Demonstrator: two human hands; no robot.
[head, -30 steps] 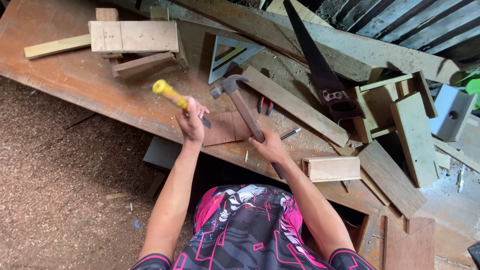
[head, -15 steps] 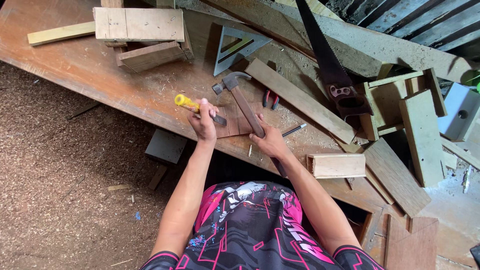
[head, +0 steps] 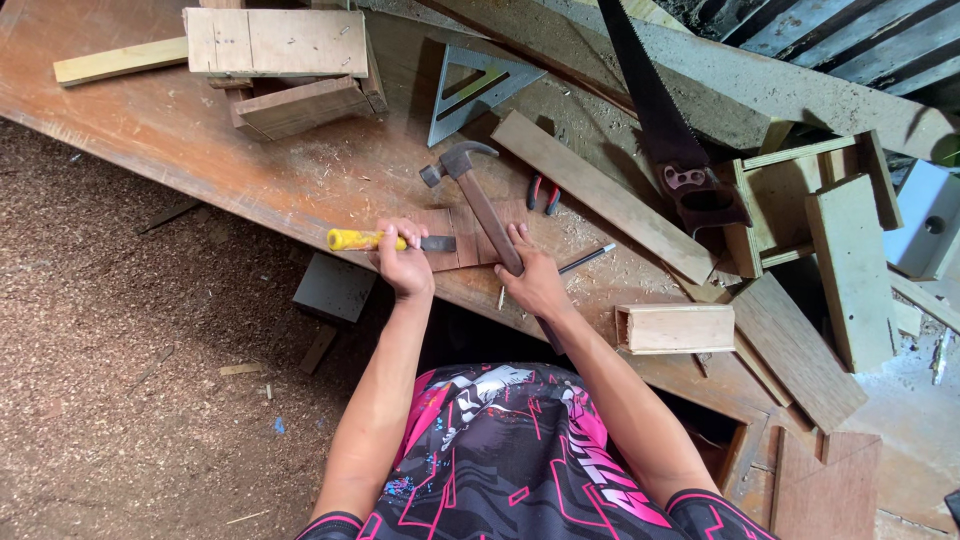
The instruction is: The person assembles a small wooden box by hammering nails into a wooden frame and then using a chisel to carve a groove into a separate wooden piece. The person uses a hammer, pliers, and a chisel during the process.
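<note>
Spanning the upper frame, the long brown worktop (head: 150, 120) runs off the left and right edges, strewn with sawdust. Below it lies the sawdust-covered floor (head: 110, 400), with a dark grey block (head: 333, 288) partly tucked under the worktop edge.

Handsaw (head: 660, 120): dark blade leaning across a pale plank, its tip cut off at the top of the frame, its handle resting by an open wooden frame (head: 800, 200). Beyond this, at the right edge, a grey box is only partly in view.

Stack of wood blocks (head: 275, 45) at upper left; the lower pieces are mostly hidden by the top board. Metal speed square (head: 475, 85) lies flat beside the stack. Small hollow wooden box (head: 675, 328) sits right of the right forearm.

Claw hammer (head: 475, 190): steel head up and left, brown handle running down-right. Right hand (head: 535, 285), grip clamped around the lower handle; the handle's end is hidden behind the wrist.

Chisel (head: 385, 241): yellow handle pointing left, dark blade pointing right. Left hand (head: 405, 265), grip clamped around it mid-length, so the join of handle and blade is covered. The blade lies over a reddish wood piece (head: 455, 235) on the worktop's near edge; whether the tip touches the wood is hard to make out.

Red-handled pliers (head: 545, 193), half hidden behind a plank. Pencil (head: 585, 259), just right of the right hand.
</note>
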